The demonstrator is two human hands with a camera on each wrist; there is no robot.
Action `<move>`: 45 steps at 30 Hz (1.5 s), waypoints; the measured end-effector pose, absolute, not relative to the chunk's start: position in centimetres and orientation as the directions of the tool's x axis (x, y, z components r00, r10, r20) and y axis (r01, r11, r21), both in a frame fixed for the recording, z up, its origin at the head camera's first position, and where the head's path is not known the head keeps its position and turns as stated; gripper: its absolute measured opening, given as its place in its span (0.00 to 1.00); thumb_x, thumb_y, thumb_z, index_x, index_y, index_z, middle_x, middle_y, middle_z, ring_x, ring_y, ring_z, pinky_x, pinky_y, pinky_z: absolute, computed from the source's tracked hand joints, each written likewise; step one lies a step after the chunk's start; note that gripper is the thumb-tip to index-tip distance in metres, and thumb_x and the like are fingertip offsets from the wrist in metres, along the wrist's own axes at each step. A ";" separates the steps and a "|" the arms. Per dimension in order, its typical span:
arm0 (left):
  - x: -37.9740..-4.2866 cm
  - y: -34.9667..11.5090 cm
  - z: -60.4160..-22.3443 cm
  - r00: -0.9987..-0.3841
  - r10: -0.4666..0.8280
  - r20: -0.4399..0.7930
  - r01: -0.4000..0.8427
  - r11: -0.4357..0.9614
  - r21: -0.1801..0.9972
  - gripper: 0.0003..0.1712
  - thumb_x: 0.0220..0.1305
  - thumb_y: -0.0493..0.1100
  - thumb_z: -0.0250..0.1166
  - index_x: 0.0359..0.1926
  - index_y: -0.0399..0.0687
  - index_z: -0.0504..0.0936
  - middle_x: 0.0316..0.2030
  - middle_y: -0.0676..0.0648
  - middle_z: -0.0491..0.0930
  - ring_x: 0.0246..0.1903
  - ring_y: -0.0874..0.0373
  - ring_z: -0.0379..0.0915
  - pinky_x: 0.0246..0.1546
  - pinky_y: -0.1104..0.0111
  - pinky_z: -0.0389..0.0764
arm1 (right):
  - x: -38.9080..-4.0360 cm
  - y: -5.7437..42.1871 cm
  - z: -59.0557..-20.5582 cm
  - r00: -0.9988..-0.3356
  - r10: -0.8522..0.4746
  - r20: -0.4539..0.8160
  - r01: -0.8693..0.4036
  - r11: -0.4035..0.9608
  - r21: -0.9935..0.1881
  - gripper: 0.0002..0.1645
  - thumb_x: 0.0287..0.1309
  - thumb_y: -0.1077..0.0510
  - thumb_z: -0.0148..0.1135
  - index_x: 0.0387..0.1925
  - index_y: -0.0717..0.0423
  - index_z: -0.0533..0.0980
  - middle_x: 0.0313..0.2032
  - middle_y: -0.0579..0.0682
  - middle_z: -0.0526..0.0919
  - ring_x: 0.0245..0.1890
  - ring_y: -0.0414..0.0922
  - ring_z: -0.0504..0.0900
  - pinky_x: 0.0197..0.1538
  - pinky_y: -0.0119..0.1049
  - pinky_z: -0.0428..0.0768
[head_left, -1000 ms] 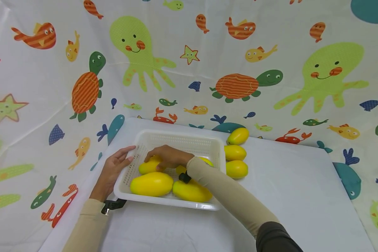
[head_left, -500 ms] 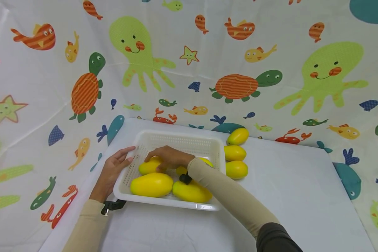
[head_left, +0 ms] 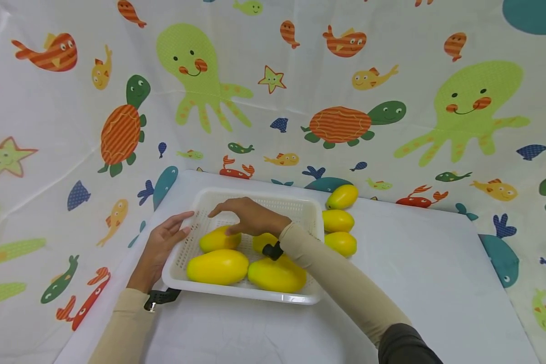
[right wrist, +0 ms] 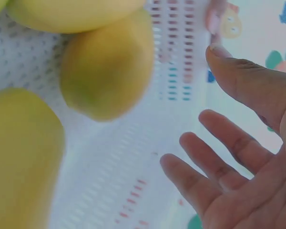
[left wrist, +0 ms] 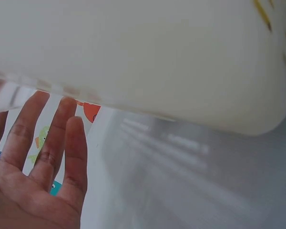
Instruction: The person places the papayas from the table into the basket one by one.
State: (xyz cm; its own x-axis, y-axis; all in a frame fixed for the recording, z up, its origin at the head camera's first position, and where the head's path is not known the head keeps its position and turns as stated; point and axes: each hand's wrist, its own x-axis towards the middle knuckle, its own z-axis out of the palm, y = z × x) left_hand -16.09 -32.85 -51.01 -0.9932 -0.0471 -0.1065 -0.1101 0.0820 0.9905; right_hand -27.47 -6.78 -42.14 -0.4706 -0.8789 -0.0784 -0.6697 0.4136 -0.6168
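A white plastic basket (head_left: 236,290) with perforated walls stands on the table. My left hand (head_left: 161,247) is at its left side; in the left wrist view its fingers (left wrist: 76,152) are extended beside the wall. Inside lies a small yellow mango (head_left: 219,239) at the left. Two larger yellow oblong fruits, one left (head_left: 218,267) and one right (head_left: 276,274), lie along the near side. My right hand (head_left: 255,217) hovers over the basket, fingers spread, holding nothing. Another yellow fruit (head_left: 264,242) is partly hidden under the right wrist.
Three yellow mangoes stand in a column outside the basket's right wall: a far one (head_left: 342,196), a middle one (head_left: 338,221) and a near one (head_left: 341,243). The white table (head_left: 427,273) extends to the right. A sea-animal print curtain (head_left: 264,101) rises behind and at the left.
My right hand has let go of the small mango and moved up and slightly right, its fingers opening. The mango stays in the basket. The left hand keeps its place at the basket.
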 end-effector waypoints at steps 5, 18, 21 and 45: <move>-16.0 -32.9 -51.0 -0.992 -0.050 -0.114 -0.117 0.085 0.989 0.36 0.78 0.57 0.63 0.81 0.62 0.65 0.83 0.47 0.61 0.62 0.61 0.81 0.56 0.60 0.87 | -27.9 -5.7 -40.8 -0.494 -0.869 -0.029 -0.681 0.408 -0.608 0.33 0.66 0.57 0.73 0.71 0.41 0.75 0.74 0.42 0.76 0.76 0.42 0.72 0.80 0.41 0.70; -15.9 -33.2 -51.0 -0.993 -0.053 -0.108 -0.112 0.074 0.991 0.35 0.78 0.55 0.64 0.81 0.62 0.66 0.82 0.48 0.63 0.61 0.61 0.83 0.55 0.59 0.88 | -30.3 -2.1 -39.4 -0.596 -0.800 0.064 -0.623 0.411 -0.665 0.35 0.66 0.58 0.74 0.72 0.43 0.75 0.73 0.44 0.77 0.74 0.50 0.73 0.76 0.51 0.76; -15.9 -33.2 -51.1 -0.993 -0.049 -0.109 -0.112 0.070 0.991 0.35 0.78 0.56 0.64 0.81 0.62 0.65 0.82 0.48 0.63 0.60 0.61 0.83 0.55 0.59 0.88 | -31.1 -1.1 -39.4 -0.631 -0.772 0.077 -0.607 0.429 -0.669 0.35 0.66 0.57 0.75 0.72 0.41 0.75 0.74 0.44 0.76 0.74 0.49 0.72 0.76 0.53 0.76; -16.0 -33.1 -51.0 -0.994 -0.025 -0.105 -0.106 0.063 0.992 0.34 0.79 0.55 0.62 0.81 0.62 0.65 0.82 0.48 0.62 0.63 0.58 0.82 0.55 0.58 0.88 | -36.6 9.7 -41.0 -0.811 -0.583 0.047 -0.432 0.543 -0.720 0.37 0.65 0.57 0.75 0.73 0.47 0.74 0.75 0.51 0.75 0.76 0.59 0.71 0.79 0.59 0.69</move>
State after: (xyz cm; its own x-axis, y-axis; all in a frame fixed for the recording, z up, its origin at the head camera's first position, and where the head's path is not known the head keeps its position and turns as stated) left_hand -16.03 -33.12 -50.97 -0.9942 -0.0250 -0.1050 -0.1064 0.0633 0.9923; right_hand -36.61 9.69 -41.00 -0.8114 -0.5825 0.0474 -0.4318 0.5429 -0.7203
